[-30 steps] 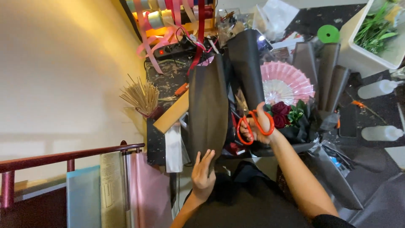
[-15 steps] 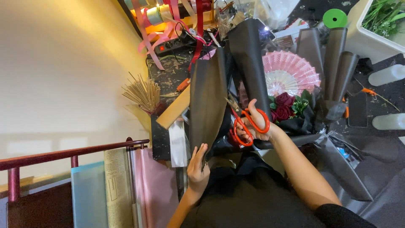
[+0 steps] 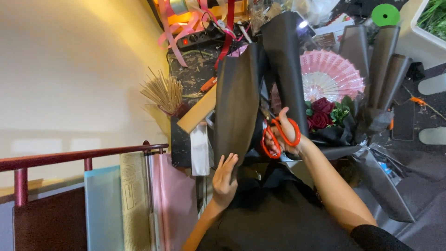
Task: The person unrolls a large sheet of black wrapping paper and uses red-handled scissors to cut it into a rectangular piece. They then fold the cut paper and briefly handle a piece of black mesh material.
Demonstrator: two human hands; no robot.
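My right hand [image 3: 289, 135] grips red-handled scissors [image 3: 274, 134], whose blades run up between two black wrapping sheets. My left hand [image 3: 225, 179] holds the lower edge of the nearer black paper sheet [image 3: 237, 100], which stands up from the table. A second black sheet [image 3: 284, 56] rises just right of it. Behind the scissors lies a bouquet with dark red roses [image 3: 318, 114], green leaves and a pink pleated fan of paper [image 3: 330, 74], wrapped in black paper.
Rolls of wrapping paper in blue, cream and pink [image 3: 134, 204] hang on a dark red rail [image 3: 83, 155] at lower left. A bundle of thin sticks [image 3: 163, 93], pink ribbons [image 3: 179, 28], a green tape roll [image 3: 385, 14] and a white bin [image 3: 425, 32] crowd the far side.
The view has shifted slightly. My right hand with the scissors has moved a little up along the black paper; my left hand keeps hold of the sheet's lower edge.
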